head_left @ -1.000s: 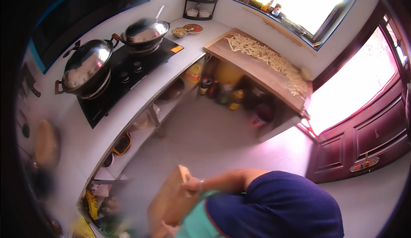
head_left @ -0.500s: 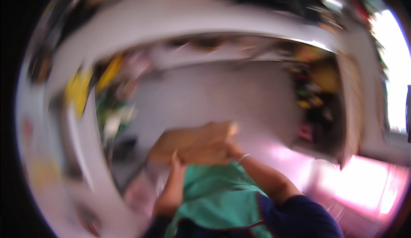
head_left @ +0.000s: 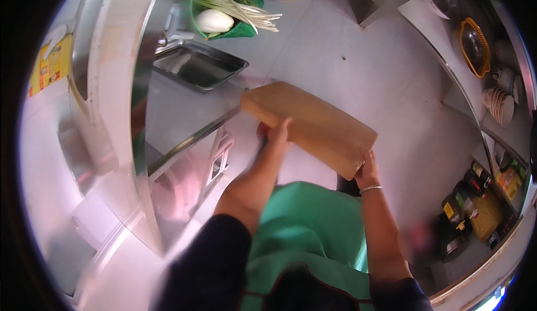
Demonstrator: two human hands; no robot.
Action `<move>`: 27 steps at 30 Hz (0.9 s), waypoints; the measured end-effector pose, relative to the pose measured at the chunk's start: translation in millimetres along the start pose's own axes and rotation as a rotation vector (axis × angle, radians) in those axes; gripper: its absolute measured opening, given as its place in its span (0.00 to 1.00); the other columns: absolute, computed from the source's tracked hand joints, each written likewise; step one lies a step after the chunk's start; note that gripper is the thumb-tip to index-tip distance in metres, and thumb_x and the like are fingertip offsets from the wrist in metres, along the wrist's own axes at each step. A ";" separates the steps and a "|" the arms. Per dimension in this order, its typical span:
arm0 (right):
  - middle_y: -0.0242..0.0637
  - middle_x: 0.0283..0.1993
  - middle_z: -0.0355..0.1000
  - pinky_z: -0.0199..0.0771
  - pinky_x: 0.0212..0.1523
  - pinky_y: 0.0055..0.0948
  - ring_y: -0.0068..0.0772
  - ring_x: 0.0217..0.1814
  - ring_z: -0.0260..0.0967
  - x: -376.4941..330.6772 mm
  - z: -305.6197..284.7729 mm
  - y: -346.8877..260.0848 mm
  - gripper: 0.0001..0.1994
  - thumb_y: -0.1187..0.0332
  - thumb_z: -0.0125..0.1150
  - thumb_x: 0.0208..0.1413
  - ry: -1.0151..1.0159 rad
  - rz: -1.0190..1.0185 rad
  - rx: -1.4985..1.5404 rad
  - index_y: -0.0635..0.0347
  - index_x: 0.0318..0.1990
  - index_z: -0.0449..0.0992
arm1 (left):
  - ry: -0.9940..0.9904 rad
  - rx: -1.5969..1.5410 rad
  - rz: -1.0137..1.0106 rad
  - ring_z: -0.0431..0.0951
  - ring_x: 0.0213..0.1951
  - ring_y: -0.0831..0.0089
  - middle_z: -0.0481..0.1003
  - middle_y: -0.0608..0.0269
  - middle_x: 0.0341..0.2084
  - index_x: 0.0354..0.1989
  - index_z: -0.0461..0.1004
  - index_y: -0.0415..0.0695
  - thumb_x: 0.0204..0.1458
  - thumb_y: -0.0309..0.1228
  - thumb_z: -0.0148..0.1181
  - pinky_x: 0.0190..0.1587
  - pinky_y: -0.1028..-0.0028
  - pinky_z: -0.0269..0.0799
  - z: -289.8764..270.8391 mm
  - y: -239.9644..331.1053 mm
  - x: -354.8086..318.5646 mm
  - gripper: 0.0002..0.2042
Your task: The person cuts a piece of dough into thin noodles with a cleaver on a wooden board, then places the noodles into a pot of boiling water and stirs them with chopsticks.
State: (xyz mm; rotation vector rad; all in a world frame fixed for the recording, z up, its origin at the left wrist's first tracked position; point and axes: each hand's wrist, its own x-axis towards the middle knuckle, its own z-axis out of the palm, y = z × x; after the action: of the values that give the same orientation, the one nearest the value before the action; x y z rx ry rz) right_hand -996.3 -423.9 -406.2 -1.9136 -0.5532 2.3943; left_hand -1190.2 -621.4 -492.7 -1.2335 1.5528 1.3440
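A thick, rectangular brown block that looks like a wooden cutting board (head_left: 316, 122) is held up in front of my green apron, slanting from upper left to lower right. My left hand (head_left: 278, 134) grips its near long edge, with the thumb lying over the top face and the other fingers hidden below. Around the right-hand end my right hand (head_left: 367, 168) is closed, a bracelet on its wrist. Both hands carry the board above the floor, apart from any surface.
On the left is a metal counter (head_left: 187, 122) with a steel tray (head_left: 204, 65). Beyond it stands a green basket (head_left: 193, 10) with long green stalks and a white vegetable. Shelving at right holds a yellow basket (head_left: 475, 48), stacked bowls (head_left: 498, 105) and several bottles.
The view has swung round, and the counter with the steel tray now lies close on the left. Both hands still hold the board, which now slants down to the right.
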 end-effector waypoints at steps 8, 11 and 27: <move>0.32 0.52 0.65 0.73 0.44 0.36 0.32 0.53 0.65 40.2 46.0 2.7 0.21 0.67 0.51 0.55 -0.023 -0.049 -0.074 0.48 0.58 0.60 | -0.047 0.207 0.331 0.73 0.46 0.61 0.70 0.57 0.44 0.52 0.63 0.41 0.44 0.34 0.66 0.45 0.56 0.73 -43.0 1.0 87.2 0.27; 0.31 0.48 0.67 0.74 0.38 0.37 0.32 0.48 0.68 74.9 54.2 22.3 0.20 0.66 0.53 0.55 -0.078 0.031 -0.033 0.45 0.56 0.62 | -0.165 0.084 0.391 0.73 0.46 0.60 0.70 0.55 0.44 0.52 0.64 0.39 0.43 0.37 0.67 0.44 0.58 0.74 -68.9 16.5 97.6 0.28; 0.58 0.51 0.68 0.69 0.49 0.43 0.56 0.52 0.67 164.0 235.0 124.2 0.27 0.60 0.49 0.54 -0.092 -0.279 -1.009 0.62 0.61 0.57 | -0.021 0.152 0.294 0.69 0.52 0.63 0.67 0.61 0.49 0.53 0.64 0.46 0.52 0.37 0.59 0.56 0.62 0.62 -77.4 86.1 48.3 0.21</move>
State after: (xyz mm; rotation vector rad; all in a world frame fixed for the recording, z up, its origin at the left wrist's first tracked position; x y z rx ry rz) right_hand -1234.9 -561.3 -553.5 -1.7242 -2.1750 2.1695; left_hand -1281.3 -707.3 -499.3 -0.9217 1.8384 1.3834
